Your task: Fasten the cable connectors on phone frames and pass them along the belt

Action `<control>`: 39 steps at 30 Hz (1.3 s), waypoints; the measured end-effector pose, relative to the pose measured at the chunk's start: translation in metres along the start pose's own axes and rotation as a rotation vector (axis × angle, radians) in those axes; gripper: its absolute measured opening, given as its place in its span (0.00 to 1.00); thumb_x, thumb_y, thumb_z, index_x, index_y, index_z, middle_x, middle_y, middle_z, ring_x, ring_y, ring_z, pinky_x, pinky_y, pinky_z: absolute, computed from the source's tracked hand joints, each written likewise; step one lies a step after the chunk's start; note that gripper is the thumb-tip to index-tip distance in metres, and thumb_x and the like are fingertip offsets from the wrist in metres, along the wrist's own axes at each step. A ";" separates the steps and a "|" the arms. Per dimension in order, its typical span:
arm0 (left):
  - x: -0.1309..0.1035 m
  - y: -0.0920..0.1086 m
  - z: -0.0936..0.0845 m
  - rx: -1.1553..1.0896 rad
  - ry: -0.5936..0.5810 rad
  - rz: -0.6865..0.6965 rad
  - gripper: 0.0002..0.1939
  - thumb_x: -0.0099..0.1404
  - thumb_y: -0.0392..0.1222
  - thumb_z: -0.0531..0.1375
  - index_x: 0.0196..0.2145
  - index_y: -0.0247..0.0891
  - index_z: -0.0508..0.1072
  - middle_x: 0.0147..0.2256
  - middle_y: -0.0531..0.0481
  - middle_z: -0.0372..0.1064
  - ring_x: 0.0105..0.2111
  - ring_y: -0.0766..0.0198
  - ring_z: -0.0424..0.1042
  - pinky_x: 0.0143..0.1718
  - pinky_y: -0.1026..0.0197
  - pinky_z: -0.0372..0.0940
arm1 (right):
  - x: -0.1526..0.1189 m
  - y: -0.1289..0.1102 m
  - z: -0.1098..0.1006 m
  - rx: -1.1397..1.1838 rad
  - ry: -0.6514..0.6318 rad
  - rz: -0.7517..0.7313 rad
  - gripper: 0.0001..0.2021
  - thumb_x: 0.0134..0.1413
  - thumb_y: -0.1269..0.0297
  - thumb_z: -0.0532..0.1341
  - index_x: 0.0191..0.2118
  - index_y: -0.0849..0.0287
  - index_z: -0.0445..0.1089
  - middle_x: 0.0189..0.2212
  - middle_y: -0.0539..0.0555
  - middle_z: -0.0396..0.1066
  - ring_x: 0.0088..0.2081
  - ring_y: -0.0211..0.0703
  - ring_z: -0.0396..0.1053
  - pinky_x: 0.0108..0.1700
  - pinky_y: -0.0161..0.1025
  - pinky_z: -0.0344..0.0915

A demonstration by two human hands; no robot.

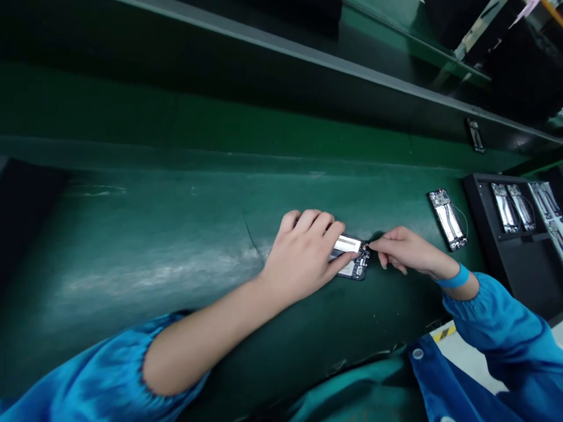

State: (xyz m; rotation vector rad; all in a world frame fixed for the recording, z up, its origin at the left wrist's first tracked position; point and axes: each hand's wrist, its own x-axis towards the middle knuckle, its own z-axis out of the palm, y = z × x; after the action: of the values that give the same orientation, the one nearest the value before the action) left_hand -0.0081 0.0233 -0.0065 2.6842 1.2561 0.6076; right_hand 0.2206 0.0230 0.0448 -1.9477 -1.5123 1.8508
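Observation:
An opened smartphone lies on the green bench mat, its metal inside and small circuit parts facing up. My left hand covers its left part, fingers wrapped over the far edge and thumb lying across the near side. My right hand meets the phone's right end near the far corner, thumb and index finger pinched together. Whatever sits between those fingertips is too small to make out. The phone's left part is hidden under my left hand.
Another opened phone with a thin pale wire lies to the right. Beyond it, a black tray holds several more. One phone rests near the back ledge. A dark object stands at the far left.

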 end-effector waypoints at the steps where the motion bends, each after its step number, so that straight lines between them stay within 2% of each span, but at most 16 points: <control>1: -0.003 0.003 0.001 0.013 0.007 -0.019 0.20 0.69 0.57 0.61 0.42 0.34 0.74 0.41 0.39 0.73 0.44 0.45 0.70 0.46 0.43 0.61 | 0.005 -0.006 0.000 0.022 -0.027 0.041 0.21 0.64 0.61 0.58 0.19 0.60 0.68 0.09 0.46 0.57 0.11 0.33 0.55 0.16 0.30 0.53; 5: -0.007 0.005 0.001 0.021 0.003 -0.045 0.20 0.67 0.57 0.62 0.42 0.35 0.73 0.41 0.41 0.73 0.43 0.45 0.69 0.43 0.45 0.59 | 0.021 -0.020 0.005 0.081 -0.085 0.129 0.18 0.62 0.67 0.57 0.20 0.61 0.71 0.10 0.49 0.64 0.12 0.35 0.63 0.15 0.28 0.59; 10: -0.004 0.005 -0.001 0.009 -0.016 -0.061 0.20 0.67 0.57 0.62 0.42 0.35 0.73 0.41 0.41 0.72 0.43 0.46 0.68 0.44 0.46 0.58 | 0.024 -0.018 0.007 0.110 -0.088 0.136 0.17 0.60 0.70 0.56 0.21 0.62 0.71 0.12 0.51 0.68 0.13 0.36 0.66 0.17 0.27 0.64; 20: -0.005 0.006 -0.003 -0.008 -0.012 -0.066 0.19 0.69 0.56 0.60 0.43 0.34 0.74 0.41 0.39 0.72 0.43 0.44 0.67 0.43 0.45 0.59 | 0.018 -0.006 0.007 0.109 -0.049 0.070 0.15 0.62 0.70 0.57 0.23 0.62 0.70 0.15 0.51 0.71 0.15 0.34 0.69 0.17 0.25 0.65; 29: -0.007 0.006 -0.004 -0.011 -0.006 -0.048 0.19 0.70 0.55 0.59 0.43 0.35 0.76 0.41 0.37 0.72 0.42 0.43 0.67 0.41 0.44 0.59 | 0.013 0.001 0.013 0.038 0.020 0.004 0.14 0.62 0.70 0.58 0.24 0.62 0.70 0.15 0.49 0.70 0.17 0.33 0.69 0.17 0.24 0.63; 32: -0.007 0.006 -0.003 -0.019 0.015 0.020 0.17 0.72 0.52 0.57 0.44 0.35 0.77 0.42 0.38 0.73 0.44 0.45 0.69 0.43 0.44 0.59 | 0.015 -0.001 0.011 0.045 0.010 0.019 0.15 0.62 0.71 0.58 0.23 0.61 0.69 0.14 0.49 0.69 0.16 0.33 0.69 0.17 0.24 0.63; 36: -0.007 0.004 -0.005 -0.011 0.069 0.165 0.13 0.74 0.44 0.55 0.49 0.41 0.78 0.43 0.44 0.75 0.45 0.49 0.70 0.49 0.43 0.59 | 0.017 -0.005 0.004 0.078 -0.084 0.053 0.16 0.63 0.69 0.57 0.23 0.62 0.70 0.15 0.51 0.71 0.15 0.34 0.69 0.17 0.25 0.65; 39: -0.007 0.004 -0.004 0.038 0.088 0.226 0.13 0.74 0.42 0.55 0.48 0.43 0.79 0.42 0.45 0.76 0.42 0.50 0.70 0.45 0.46 0.60 | 0.017 -0.007 -0.001 0.083 -0.158 0.067 0.16 0.63 0.67 0.57 0.24 0.63 0.71 0.16 0.53 0.72 0.16 0.35 0.69 0.18 0.27 0.67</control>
State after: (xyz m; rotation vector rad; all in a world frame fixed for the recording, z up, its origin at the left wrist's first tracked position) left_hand -0.0112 0.0155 -0.0035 2.8847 0.9986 0.7424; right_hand 0.2139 0.0383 0.0364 -1.8780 -1.3995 2.1041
